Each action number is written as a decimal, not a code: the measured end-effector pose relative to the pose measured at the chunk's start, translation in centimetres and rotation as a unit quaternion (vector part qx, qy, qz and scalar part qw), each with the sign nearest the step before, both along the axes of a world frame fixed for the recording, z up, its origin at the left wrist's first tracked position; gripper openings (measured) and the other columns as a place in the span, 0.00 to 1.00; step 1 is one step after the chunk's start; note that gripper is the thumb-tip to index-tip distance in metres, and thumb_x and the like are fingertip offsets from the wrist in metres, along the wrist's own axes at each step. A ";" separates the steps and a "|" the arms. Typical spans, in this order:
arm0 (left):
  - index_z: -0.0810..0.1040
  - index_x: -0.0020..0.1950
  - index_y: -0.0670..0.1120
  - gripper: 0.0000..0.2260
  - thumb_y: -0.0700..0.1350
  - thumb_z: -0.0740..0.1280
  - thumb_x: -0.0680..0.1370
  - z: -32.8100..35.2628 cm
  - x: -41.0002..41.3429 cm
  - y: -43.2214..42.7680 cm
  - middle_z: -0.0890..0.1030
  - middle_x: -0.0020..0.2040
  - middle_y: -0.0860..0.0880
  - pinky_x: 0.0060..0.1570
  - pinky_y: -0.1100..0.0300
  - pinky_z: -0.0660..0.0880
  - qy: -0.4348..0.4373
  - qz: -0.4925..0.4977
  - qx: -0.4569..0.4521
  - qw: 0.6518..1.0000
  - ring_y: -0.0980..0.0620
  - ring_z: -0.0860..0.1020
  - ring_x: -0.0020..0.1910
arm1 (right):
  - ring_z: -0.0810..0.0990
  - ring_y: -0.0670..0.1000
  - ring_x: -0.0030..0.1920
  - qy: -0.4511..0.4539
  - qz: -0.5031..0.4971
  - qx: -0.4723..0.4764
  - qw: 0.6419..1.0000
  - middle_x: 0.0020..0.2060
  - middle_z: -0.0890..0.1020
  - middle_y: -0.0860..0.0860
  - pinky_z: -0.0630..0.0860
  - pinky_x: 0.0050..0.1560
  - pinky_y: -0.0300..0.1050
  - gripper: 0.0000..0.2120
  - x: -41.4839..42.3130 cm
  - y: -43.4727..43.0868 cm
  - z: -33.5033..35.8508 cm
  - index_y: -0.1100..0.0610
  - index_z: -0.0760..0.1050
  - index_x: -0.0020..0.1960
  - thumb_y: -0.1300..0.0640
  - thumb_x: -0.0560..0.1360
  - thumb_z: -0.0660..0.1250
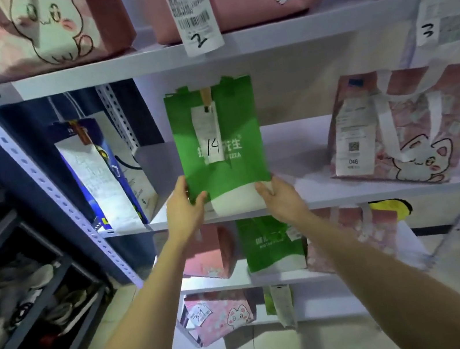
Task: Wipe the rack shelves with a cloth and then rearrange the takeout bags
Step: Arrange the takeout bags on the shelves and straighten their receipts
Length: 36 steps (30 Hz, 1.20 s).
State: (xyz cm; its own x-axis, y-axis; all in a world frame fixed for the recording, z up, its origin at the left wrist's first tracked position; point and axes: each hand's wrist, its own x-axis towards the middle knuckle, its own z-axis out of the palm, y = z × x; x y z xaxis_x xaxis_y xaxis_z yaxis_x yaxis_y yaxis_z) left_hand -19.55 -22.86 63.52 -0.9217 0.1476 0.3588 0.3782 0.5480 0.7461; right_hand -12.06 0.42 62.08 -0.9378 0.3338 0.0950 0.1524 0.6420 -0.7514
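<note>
Two bare forearms are seen reaching up from the lower edge toward a white metal shelving rack (pixel 202 54). A tall green fabric takeout bag with a white base (pixel 219 145) is held upright at the front edge of the middle shelf (pixel 302 143), near the centre of the view. The left hand (pixel 183 209) is closed around the bag's lower left corner, at about 8 o'clock from the bag's middle, with the thumb on the front face. The right hand (pixel 279 196) is closed on the lower right corner, at about 4 o'clock. A white paper receipt marked "14" (pixel 210 135) is clipped to the bag's top by a wooden peg. On the same shelf, a blue and white paper bag (pixel 107 176) is seen at 9 o'clock, and a pink fabric bag printed with a cartoon cat (pixel 406 126) at 3 o'clock, both apart from the green bag. More pink cat bags are seen on the shelf above, at 12 o'clock, with hanging receipts marked "2" and "3".
</note>
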 end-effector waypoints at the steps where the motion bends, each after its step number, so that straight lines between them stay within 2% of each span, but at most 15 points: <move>1: 0.77 0.68 0.48 0.16 0.44 0.74 0.81 -1.5 0.0 -0.7 0.86 0.60 0.49 0.60 0.44 0.82 -0.028 -0.009 -0.011 1.000 0.47 0.84 0.56 | 0.81 0.56 0.62 -0.014 -0.006 0.004 1.000 0.62 0.82 0.53 0.79 0.61 0.52 0.24 0.4 -0.2 -1.4 0.56 0.72 0.73 0.41 0.87 0.58; 3: 0.78 0.69 0.47 0.17 0.43 0.74 0.81 -3.1 -0.5 -1.5 0.86 0.60 0.49 0.61 0.45 0.82 -0.056 -0.023 -0.008 0.998 0.49 0.84 0.56 | 0.81 0.53 0.59 -0.004 -0.016 0.007 1.000 0.60 0.82 0.51 0.76 0.56 0.47 0.21 0.4 -0.6 -2.6 0.56 0.73 0.71 0.42 0.86 0.61; 6: 0.79 0.70 0.43 0.17 0.39 0.73 0.81 -2.6 -2.5 -1.2 0.86 0.57 0.45 0.55 0.50 0.81 -0.015 0.012 0.002 1.000 0.47 0.82 0.51 | 0.78 0.48 0.56 0.006 -0.016 -0.016 1.000 0.59 0.81 0.48 0.75 0.57 0.45 0.20 -1.5 -1.2 -1.5 0.55 0.72 0.72 0.45 0.86 0.63; 9: 0.79 0.65 0.42 0.12 0.38 0.72 0.82 -2.2 -3.7 -1.1 0.86 0.51 0.43 0.48 0.51 0.78 -0.005 0.035 0.022 0.999 0.43 0.81 0.46 | 0.79 0.50 0.59 0.007 -0.019 -0.038 0.999 0.63 0.82 0.50 0.76 0.61 0.48 0.20 -2.7 -1.9 -1.0 0.54 0.70 0.75 0.48 0.86 0.63; 12: 0.80 0.57 0.43 0.05 0.41 0.72 0.82 -4.2 -3.4 -2.1 0.86 0.45 0.44 0.48 0.46 0.80 -0.032 0.036 -0.026 0.998 0.39 0.82 0.45 | 0.81 0.52 0.57 -0.016 -0.018 -0.026 0.999 0.65 0.82 0.52 0.78 0.56 0.49 0.21 -2.1 -1.9 -2.6 0.51 0.67 0.77 0.50 0.87 0.64; 14: 0.80 0.57 0.44 0.04 0.41 0.71 0.83 -5.4 -2.9 -2.7 0.87 0.45 0.44 0.49 0.46 0.80 -0.035 0.020 -0.029 0.999 0.39 0.83 0.45 | 0.83 0.54 0.58 -0.023 -0.015 -0.010 1.000 0.65 0.83 0.52 0.81 0.60 0.54 0.21 -1.8 -1.6 -3.4 0.50 0.67 0.77 0.50 0.86 0.65; 17: 0.82 0.60 0.45 0.06 0.41 0.71 0.83 -5.8 -3.1 -3.1 0.89 0.51 0.46 0.53 0.49 0.82 -0.045 0.016 -0.005 0.999 0.44 0.86 0.49 | 0.82 0.52 0.60 -0.019 -0.016 -0.058 0.998 0.64 0.82 0.48 0.81 0.62 0.55 0.24 -2.0 -1.0 -2.8 0.49 0.70 0.75 0.40 0.83 0.66; 20: 0.85 0.55 0.46 0.05 0.47 0.71 0.84 -5.6 -3.4 -3.8 0.89 0.49 0.49 0.55 0.51 0.82 -0.052 0.018 0.000 0.998 0.49 0.87 0.50 | 0.82 0.49 0.50 0.006 -0.054 -0.085 0.995 0.48 0.84 0.45 0.75 0.46 0.44 0.26 -1.9 -0.8 -2.0 0.49 0.76 0.61 0.29 0.82 0.56; 22: 0.87 0.51 0.47 0.09 0.49 0.69 0.85 -5.7 -3.5 -4.3 0.88 0.46 0.50 0.55 0.48 0.82 -0.049 0.014 -0.004 0.999 0.49 0.86 0.48 | 0.80 0.51 0.45 0.014 -0.081 -0.052 0.995 0.43 0.81 0.45 0.68 0.43 0.42 0.25 -1.6 -0.8 -2.1 0.50 0.78 0.58 0.33 0.86 0.51; 24: 0.88 0.51 0.47 0.11 0.50 0.69 0.85 -5.9 -3.5 -4.7 0.88 0.45 0.50 0.55 0.47 0.82 -0.061 0.009 0.008 0.998 0.48 0.85 0.47 | 0.77 0.52 0.47 0.008 -0.080 -0.031 0.996 0.48 0.80 0.48 0.68 0.48 0.44 0.26 -1.2 -0.8 -2.7 0.53 0.79 0.66 0.38 0.88 0.50; 27: 0.88 0.53 0.45 0.10 0.49 0.70 0.85 -6.0 -3.4 -4.9 0.89 0.46 0.50 0.58 0.47 0.82 -0.084 -0.005 0.032 0.996 0.49 0.86 0.48 | 0.78 0.51 0.51 -0.008 -0.054 -0.027 0.998 0.54 0.82 0.50 0.71 0.52 0.45 0.24 -0.7 -0.6 -2.8 0.55 0.76 0.70 0.40 0.88 0.53; 29: 0.87 0.57 0.44 0.08 0.47 0.71 0.84 -5.9 -2.9 -5.0 0.88 0.50 0.52 0.62 0.48 0.82 -0.087 -0.015 0.045 0.995 0.52 0.86 0.51 | 0.80 0.52 0.53 -0.003 -0.040 -0.027 0.999 0.56 0.83 0.50 0.75 0.54 0.47 0.19 -0.1 -0.5 -2.8 0.55 0.75 0.69 0.43 0.87 0.59; 32: 0.84 0.64 0.47 0.10 0.46 0.72 0.83 -6.5 -1.2 -5.5 0.87 0.57 0.53 0.64 0.53 0.80 -0.057 -0.004 0.010 0.998 0.53 0.84 0.55 | 0.81 0.47 0.58 0.070 -0.062 -0.041 0.995 0.60 0.83 0.46 0.78 0.61 0.45 0.15 2.3 -1.3 -4.0 0.53 0.77 0.69 0.51 0.85 0.66; 34: 0.82 0.66 0.51 0.12 0.45 0.71 0.83 -7.7 0.8 -6.1 0.86 0.61 0.54 0.64 0.56 0.78 -0.020 0.028 -0.018 0.999 0.54 0.82 0.58 | 0.82 0.43 0.57 0.119 -0.098 -0.040 0.987 0.59 0.83 0.43 0.80 0.61 0.44 0.12 4.6 -2.3 -5.8 0.50 0.78 0.67 0.53 0.84 0.66; 36: 0.82 0.65 0.53 0.11 0.43 0.69 0.83 -9.3 3.1 -6.6 0.86 0.62 0.55 0.67 0.55 0.77 0.005 0.051 -0.026 0.998 0.55 0.82 0.62 | 0.82 0.39 0.53 0.116 -0.110 -0.030 0.987 0.55 0.82 0.41 0.82 0.58 0.43 0.09 6.6 -3.1 -8.0 0.49 0.79 0.63 0.55 0.83 0.66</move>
